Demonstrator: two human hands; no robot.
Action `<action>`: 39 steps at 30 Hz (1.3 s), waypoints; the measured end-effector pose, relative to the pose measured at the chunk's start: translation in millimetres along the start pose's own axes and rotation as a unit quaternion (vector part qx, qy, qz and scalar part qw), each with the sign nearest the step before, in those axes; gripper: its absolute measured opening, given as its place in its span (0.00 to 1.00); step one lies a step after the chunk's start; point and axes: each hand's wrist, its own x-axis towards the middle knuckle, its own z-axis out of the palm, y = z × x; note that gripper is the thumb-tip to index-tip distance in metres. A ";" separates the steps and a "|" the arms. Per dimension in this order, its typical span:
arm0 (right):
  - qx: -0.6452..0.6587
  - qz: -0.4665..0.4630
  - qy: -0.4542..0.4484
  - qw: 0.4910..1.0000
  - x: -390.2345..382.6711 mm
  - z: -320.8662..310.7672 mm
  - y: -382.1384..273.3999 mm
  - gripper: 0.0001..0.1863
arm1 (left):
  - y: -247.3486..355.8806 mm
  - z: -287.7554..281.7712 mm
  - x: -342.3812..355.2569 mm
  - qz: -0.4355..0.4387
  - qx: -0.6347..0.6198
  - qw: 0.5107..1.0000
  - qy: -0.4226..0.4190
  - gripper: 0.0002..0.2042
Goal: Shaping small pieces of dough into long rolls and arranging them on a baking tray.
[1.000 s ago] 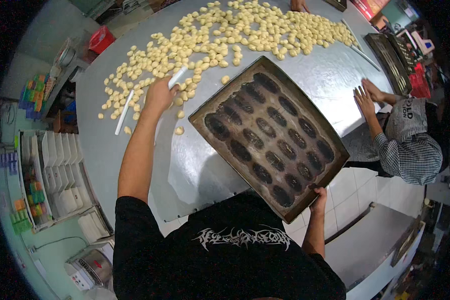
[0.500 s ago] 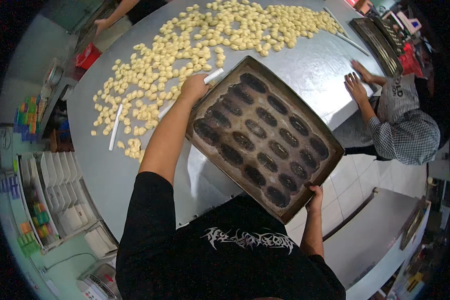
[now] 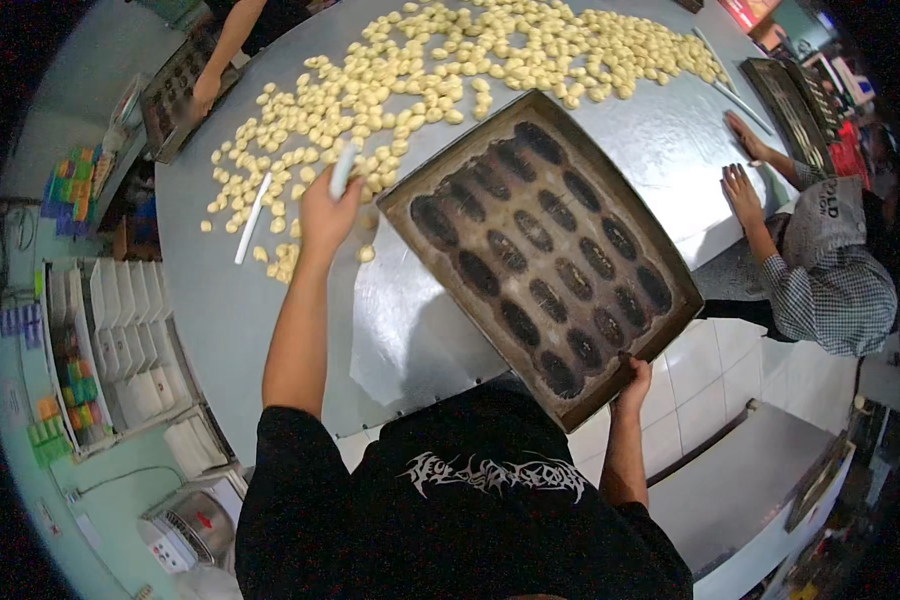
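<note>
My left hand [image 3: 325, 205] is closed round a white rod [image 3: 344, 167], slightly blurred, above the edge of many small pale-yellow dough pieces [image 3: 390, 70] spread over the metal table [image 3: 220, 340]. My right hand [image 3: 632, 388] grips the lower right rim of a large dark baking tray [image 3: 570, 278], stained with rows of oval marks and held tilted at the table's front edge. A second white rod [image 3: 254, 218] lies among the dough at the left.
A co-worker [image 3: 830, 275] at the right has both hands on the table. Another person's hand [image 3: 206, 95] is on a second tray [image 3: 165, 90] at upper left. A rack of white containers [image 3: 120, 350] stands left, a metal-topped unit [image 3: 745, 490] lower right, more trays [image 3: 785, 115] upper right.
My left hand with the rod swung right toward the tray, then back left. The big tray shifted slightly. At upper left, another person's arm and tray have come into view.
</note>
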 end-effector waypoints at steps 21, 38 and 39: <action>-0.382 -0.530 -0.110 0.749 -129.0 95.8 62.1 0.20 | -114.0 -122.1 -270.9 -0.320 -0.550 0.770 0.046 0.10; -0.630 -0.228 -0.267 0.693 -188.5 138.0 130.3 0.16 | -113.5 -116.0 -237.7 -0.088 -0.413 0.905 0.046 0.08; -0.630 -0.228 -0.269 0.692 -182.0 144.7 130.0 0.16 | -111.3 -103.3 -241.6 0.005 -0.288 0.957 0.017 0.08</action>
